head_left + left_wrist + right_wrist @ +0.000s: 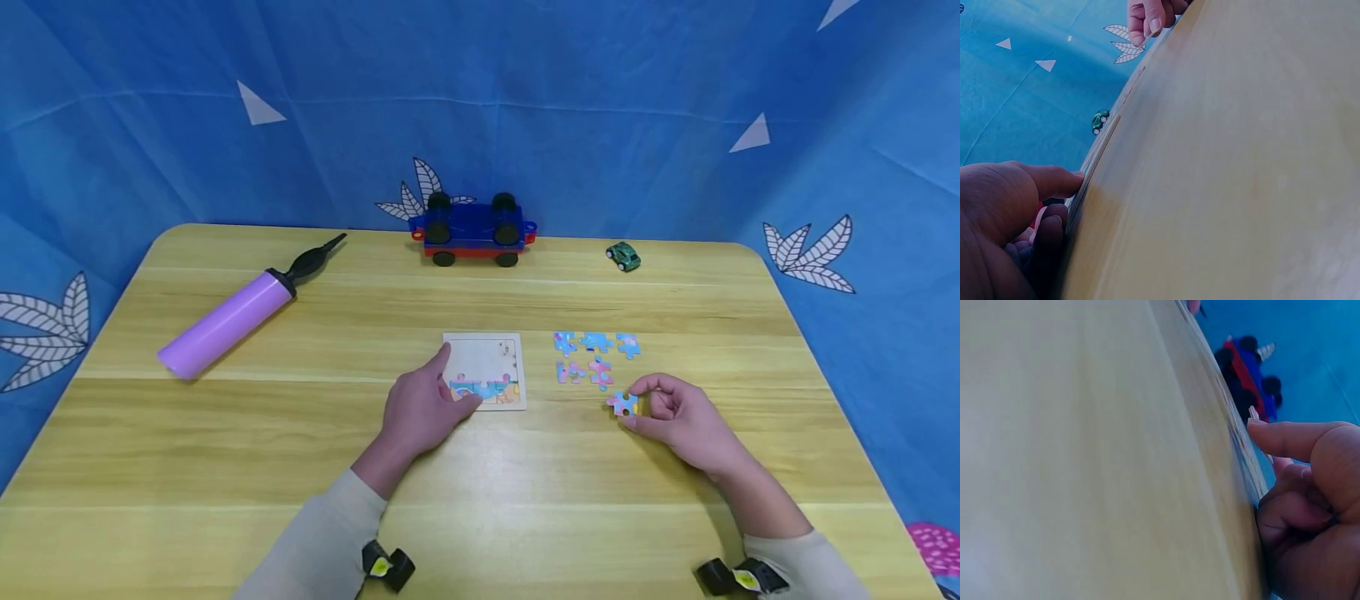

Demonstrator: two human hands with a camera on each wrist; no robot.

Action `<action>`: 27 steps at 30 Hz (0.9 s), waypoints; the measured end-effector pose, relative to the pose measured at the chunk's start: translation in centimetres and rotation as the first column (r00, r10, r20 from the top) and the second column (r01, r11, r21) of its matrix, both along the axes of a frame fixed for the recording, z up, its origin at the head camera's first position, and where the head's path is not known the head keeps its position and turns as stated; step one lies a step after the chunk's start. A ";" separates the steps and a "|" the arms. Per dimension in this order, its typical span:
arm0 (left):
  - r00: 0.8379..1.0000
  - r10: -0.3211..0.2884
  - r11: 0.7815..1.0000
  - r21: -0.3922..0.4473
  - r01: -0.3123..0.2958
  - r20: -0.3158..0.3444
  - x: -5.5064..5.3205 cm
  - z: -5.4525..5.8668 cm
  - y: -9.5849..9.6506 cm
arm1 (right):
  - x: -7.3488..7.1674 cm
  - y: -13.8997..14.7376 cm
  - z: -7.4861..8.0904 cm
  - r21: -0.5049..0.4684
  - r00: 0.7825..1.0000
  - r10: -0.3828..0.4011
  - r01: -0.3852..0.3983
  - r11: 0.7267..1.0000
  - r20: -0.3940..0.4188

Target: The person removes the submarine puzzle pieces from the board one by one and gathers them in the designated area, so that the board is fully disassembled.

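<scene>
A square puzzle board (483,354) with a pale frame lies flat mid-table, joined colourful pieces along its bottom row. My left hand (423,407) grips the board's left side, its thumb over the lower edge and a finger near the upper left corner. In the left wrist view, the thumb (1060,180) presses the board's edge (1107,137). To the right, my right hand (686,421) pinches a blue, pink and yellow puzzle piece (622,404) between thumb and finger. The right wrist view shows that piece edge-on at the thumb tip (1259,423).
Several loose puzzle pieces (596,342) lie between the board and my right hand. A blue and red toy vehicle (472,229) and a small green toy car (623,256) stand along the back edge. A purple hand pump (228,323) lies at the left.
</scene>
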State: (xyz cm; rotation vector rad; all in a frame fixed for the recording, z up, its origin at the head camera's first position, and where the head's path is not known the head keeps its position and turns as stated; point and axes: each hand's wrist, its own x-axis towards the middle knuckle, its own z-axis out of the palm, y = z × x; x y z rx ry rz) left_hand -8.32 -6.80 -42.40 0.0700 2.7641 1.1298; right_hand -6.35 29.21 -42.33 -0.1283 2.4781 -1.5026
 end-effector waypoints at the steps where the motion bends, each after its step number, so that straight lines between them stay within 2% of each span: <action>1: 1.000 0.002 1.000 0.002 -0.002 0.002 0.0 0.0 0.0 | -0.2 0.3 0.0 0.011 1.000 -0.005 0.005 1.000 -0.006; 8: 1.000 0.003 1.000 0.004 -0.003 0.003 0.0 -0.1 0.1 | -1.8 1.8 0.2 0.057 0.999 -0.028 0.030 0.998 -0.029; 16: 1.000 0.003 1.000 0.002 -0.003 -0.004 0.0 -0.1 0.0 | -3.7 2.2 0.1 0.093 0.999 0.001 0.003 0.996 -0.040; 21: 1.000 0.003 1.000 0.005 -0.003 -0.003 0.0 -0.1 0.0 | -4.2 2.1 0.2 0.110 1.000 0.004 -0.001 0.994 -0.026; 27: 1.000 0.008 1.000 0.013 -0.008 0.000 -0.1 -0.2 0.0 | -4.4 1.9 0.7 0.138 1.000 -0.001 -0.003 0.990 0.029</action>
